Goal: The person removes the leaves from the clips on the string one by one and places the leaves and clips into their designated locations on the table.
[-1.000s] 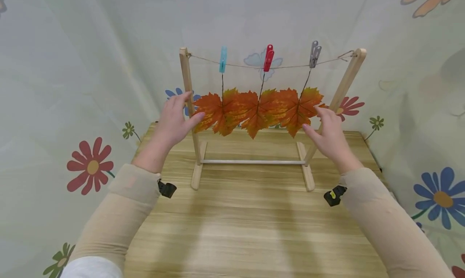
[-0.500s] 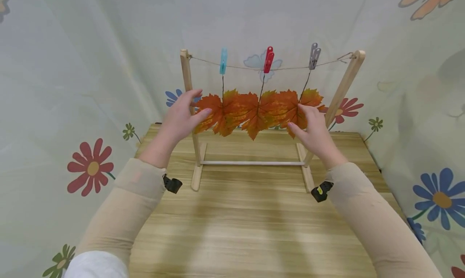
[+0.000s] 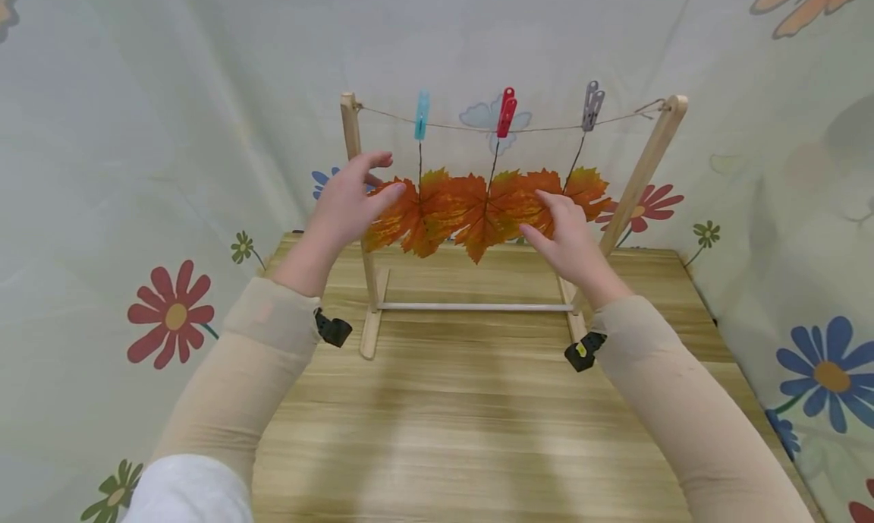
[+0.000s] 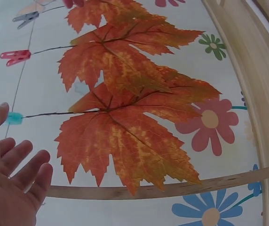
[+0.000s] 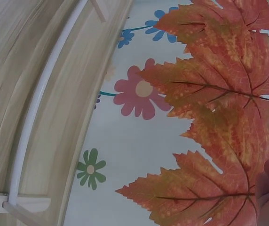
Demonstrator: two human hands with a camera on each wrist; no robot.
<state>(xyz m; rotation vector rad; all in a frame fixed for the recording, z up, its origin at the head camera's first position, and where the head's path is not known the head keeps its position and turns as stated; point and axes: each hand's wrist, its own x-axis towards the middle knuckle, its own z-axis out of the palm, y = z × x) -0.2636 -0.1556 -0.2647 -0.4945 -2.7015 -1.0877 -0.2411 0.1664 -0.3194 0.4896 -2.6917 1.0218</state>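
Three orange maple leaves hang in an overlapping row: a left leaf (image 3: 410, 231), a middle leaf (image 3: 481, 215) and a right leaf (image 3: 589, 189). Each stem runs up to a clothespin on the string (image 3: 460, 127): light blue (image 3: 422, 115), red (image 3: 507, 114) and grey (image 3: 592, 107). My left hand (image 3: 344, 204) is raised by the left leaf, fingers loosely bent; the left wrist view shows that hand (image 4: 14, 176) holding nothing, near the blue clothespin (image 4: 15, 118). In front of the right leaf is my right hand (image 3: 572, 242), thumb and fingers apart. Whether it touches the leaf cannot be told.
A wooden frame with a left post (image 3: 350, 124) and a right post (image 3: 645, 170) carries the string. Its white crossbar (image 3: 474, 307) runs low above the wooden table (image 3: 437, 417). Behind hangs a flower-printed cloth (image 3: 273, 67).
My right hand has moved left, from the right leaf's outer edge to in front of its inner part. The left hand has shifted up and to the right. Leaves and clothespins keep their places.
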